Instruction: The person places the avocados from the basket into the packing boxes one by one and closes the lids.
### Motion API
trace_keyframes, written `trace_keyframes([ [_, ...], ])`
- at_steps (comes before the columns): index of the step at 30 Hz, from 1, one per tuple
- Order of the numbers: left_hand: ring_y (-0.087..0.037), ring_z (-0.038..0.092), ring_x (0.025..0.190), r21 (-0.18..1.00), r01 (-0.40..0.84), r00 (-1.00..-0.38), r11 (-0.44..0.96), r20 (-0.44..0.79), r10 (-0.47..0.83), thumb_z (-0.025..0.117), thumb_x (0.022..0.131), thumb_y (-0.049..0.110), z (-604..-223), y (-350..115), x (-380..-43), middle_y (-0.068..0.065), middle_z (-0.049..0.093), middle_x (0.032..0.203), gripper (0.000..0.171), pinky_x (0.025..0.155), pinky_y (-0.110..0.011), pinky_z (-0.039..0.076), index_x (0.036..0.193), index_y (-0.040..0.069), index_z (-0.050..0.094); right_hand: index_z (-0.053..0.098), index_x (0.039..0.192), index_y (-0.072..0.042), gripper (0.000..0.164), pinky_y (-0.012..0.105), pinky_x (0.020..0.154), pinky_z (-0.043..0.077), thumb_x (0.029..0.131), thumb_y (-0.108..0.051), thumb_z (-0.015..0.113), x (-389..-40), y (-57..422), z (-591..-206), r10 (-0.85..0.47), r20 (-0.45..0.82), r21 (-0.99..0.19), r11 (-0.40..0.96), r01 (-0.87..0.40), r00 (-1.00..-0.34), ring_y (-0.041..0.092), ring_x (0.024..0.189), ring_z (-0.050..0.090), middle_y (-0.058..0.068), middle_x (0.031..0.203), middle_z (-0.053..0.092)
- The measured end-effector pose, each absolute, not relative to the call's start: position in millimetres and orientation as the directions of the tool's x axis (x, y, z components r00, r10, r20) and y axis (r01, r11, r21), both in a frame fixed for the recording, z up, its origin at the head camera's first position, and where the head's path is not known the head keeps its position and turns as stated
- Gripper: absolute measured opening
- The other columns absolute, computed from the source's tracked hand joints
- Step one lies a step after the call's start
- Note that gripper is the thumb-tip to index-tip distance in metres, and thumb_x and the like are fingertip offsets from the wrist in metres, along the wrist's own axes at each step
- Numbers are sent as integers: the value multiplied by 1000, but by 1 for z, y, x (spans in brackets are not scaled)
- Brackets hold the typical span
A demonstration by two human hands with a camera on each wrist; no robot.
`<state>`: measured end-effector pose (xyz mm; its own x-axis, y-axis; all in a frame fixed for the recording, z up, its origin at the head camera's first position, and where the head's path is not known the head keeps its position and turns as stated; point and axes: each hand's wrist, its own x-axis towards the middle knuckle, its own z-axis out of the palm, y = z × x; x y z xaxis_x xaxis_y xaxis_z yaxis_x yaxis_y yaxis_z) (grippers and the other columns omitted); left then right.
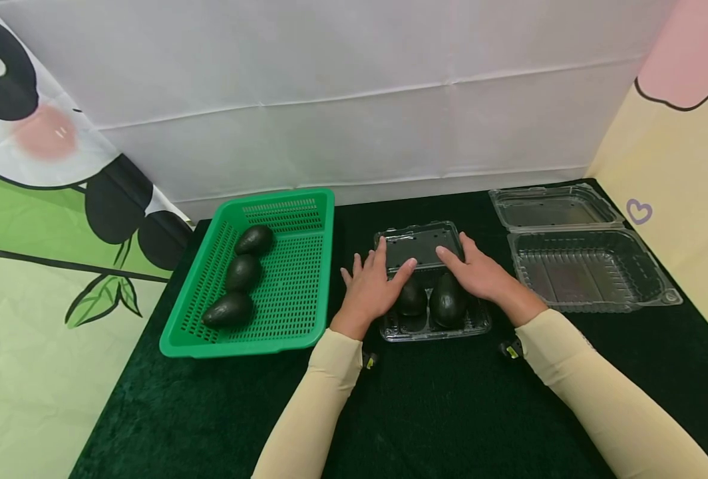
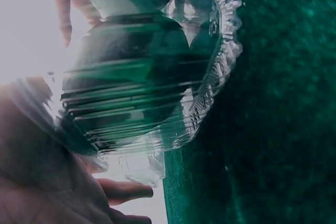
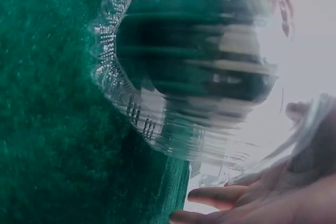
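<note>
Left hand (image 1: 370, 287) and right hand (image 1: 481, 271) are kinda flanking the lid (image 1: 422, 245) of this clear clamshell (image 1: 438, 336), fingers pretty straight, while it's sitting between the green basket (image 1: 329, 266) and bigger box (image 1: 569, 269), two avocados (image 1: 448, 303) inside.

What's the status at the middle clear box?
Left hand, right hand: at clear box, fingers extended. Two avocados inside; lid open behind them. Nothing visibly in the way.
</note>
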<state>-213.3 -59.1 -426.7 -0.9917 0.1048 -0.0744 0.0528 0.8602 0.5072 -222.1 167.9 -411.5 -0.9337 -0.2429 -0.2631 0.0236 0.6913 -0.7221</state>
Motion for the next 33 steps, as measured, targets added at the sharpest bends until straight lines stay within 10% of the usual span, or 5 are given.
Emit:
trace_keyframes([
  [33, -45, 7, 154, 608, 144, -989, 780, 72, 126, 37, 99, 76, -401, -56, -191, -16, 15, 170, 94, 119, -67, -1, 167, 23, -1, -15, 163, -7, 100, 72, 116, 8, 103, -69, 37, -200, 173, -395, -203, -111, -734, 677, -58, -973, 51, 153, -2, 24, 170, -5],
])
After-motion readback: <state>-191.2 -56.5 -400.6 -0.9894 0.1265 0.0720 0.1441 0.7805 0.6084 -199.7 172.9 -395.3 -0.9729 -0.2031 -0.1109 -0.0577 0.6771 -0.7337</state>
